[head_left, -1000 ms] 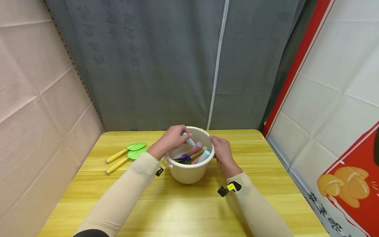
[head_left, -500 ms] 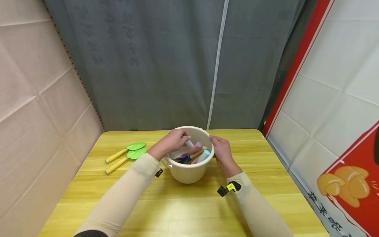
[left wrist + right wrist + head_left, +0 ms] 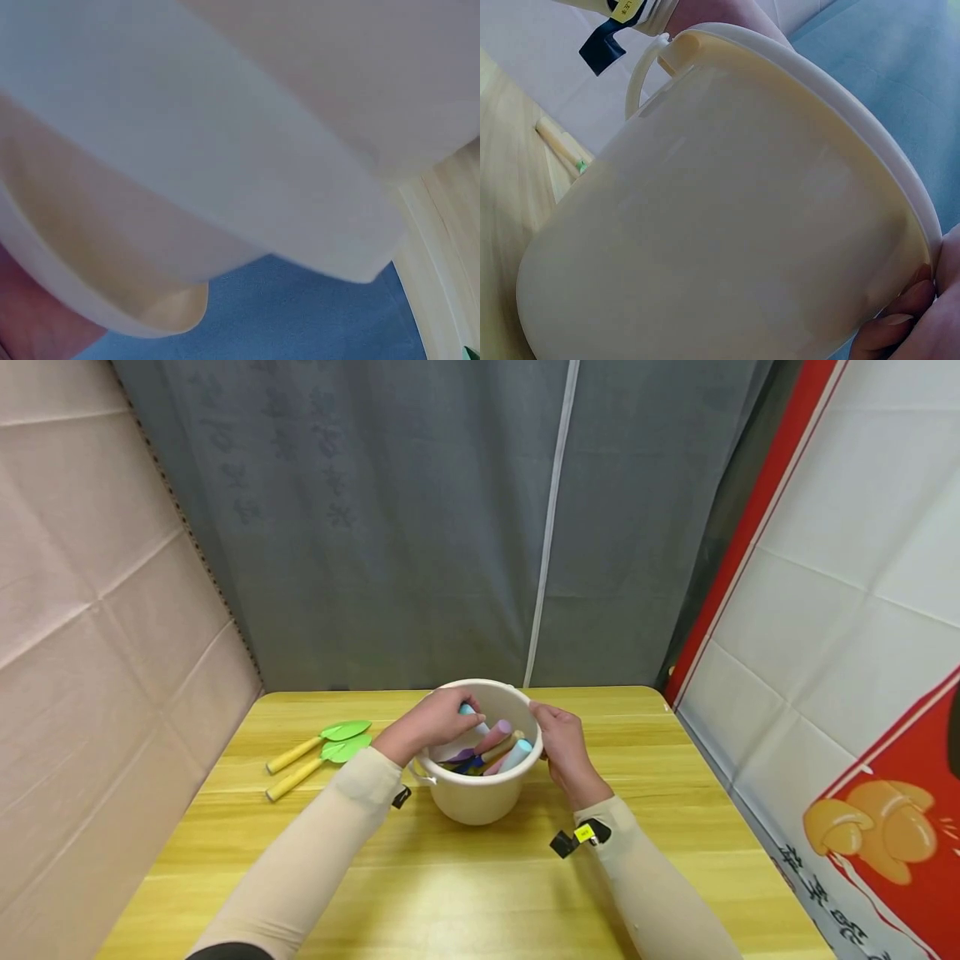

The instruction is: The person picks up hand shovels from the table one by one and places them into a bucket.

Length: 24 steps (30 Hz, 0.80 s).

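Note:
A white bucket stands near the back of the table, tilted in the right wrist view by the camera angle. Inside it lie several tools with coloured handles, among them a pink handle and a light-blue handle. My left hand reaches over the left rim and pinches a second light-blue handle; its lower end is hidden in the bucket. At the right rim, my right hand grips the bucket, its curled fingers beneath the rim in the right wrist view.
Two green leaf-shaped tools with yellow handles lie on the wooden table, left of the bucket. A grey curtain hangs behind the table. White cloth walls stand on both sides.
My left hand has shifted slightly lower into the bucket, with its fingers further down around the light-blue handle. My right hand and the bucket stay put.

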Motion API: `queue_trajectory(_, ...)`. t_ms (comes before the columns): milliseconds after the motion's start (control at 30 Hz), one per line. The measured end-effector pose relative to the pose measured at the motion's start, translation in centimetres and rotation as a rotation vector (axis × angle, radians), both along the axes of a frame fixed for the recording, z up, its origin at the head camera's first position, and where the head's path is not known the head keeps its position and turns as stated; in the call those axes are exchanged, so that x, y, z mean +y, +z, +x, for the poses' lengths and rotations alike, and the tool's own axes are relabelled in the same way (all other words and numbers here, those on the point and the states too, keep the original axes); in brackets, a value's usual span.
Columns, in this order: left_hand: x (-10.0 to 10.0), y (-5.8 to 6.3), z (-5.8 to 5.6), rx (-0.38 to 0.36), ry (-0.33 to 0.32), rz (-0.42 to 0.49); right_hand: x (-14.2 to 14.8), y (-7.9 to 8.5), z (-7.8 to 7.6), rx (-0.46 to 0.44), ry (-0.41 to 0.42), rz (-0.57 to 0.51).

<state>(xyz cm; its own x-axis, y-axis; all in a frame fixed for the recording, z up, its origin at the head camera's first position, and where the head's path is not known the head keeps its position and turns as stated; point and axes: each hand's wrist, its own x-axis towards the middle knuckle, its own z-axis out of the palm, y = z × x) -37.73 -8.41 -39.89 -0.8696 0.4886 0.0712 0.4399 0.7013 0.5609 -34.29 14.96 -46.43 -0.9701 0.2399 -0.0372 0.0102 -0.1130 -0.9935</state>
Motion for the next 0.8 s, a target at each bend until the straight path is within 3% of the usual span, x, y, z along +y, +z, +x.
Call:
queue_trajectory(333, -0.15, 0.15, 0.0, -0.015, 0.028, -0.029, 0.03, -0.09, -0.03, -0.001, 0.01, -0.006)
queue_trajectory(600, -0.31, 0.34, -0.43, 0.098, 0.056, -0.097, 0.15, -0.1, 0.0, -0.01, 0.014, -0.005)
queue_trajectory(800, -0.33, 0.69, -0.22, 0.125, 0.08, -0.119, 0.19, -0.05, 0.06, -0.011, 0.022, 0.003)
